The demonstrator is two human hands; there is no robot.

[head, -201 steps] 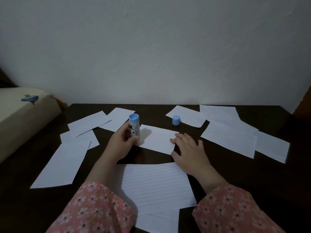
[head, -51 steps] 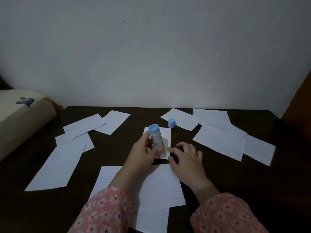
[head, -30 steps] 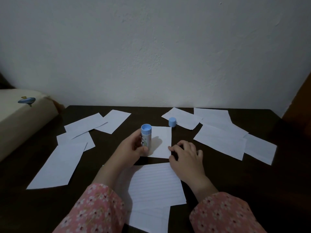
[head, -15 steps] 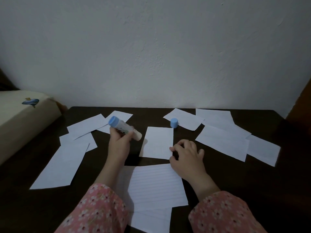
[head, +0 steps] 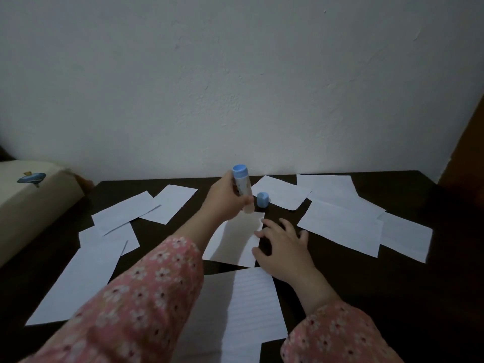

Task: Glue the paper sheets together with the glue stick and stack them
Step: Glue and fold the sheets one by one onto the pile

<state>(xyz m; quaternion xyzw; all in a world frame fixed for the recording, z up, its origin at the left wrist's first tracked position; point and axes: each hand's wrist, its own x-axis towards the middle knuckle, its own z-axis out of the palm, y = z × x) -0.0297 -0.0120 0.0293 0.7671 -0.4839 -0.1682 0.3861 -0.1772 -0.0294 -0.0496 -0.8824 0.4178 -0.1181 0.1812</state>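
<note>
My left hand (head: 225, 199) grips the glue stick (head: 242, 188), blue end up and glue tip down, over the far edge of a small white sheet (head: 235, 241) in the middle of the dark table (head: 340, 271). The blue cap (head: 262, 199) stands just right of the stick's tip. My right hand (head: 281, 244) rests with spread fingers on the small sheet's right edge and the table beside it. A lined sheet (head: 254, 302) lies nearer me, over another sheet.
Several loose white sheets lie on the left (head: 123, 212) and on the right (head: 340, 226) of the table. A beige cushion (head: 28, 203) sits off the table's left side. A white wall rises right behind the table.
My left hand has swung the glue stick from left of the small sheet, tilted sideways, to upright over its far edge next to the cap. My right hand stayed at the sheet's right edge.
</note>
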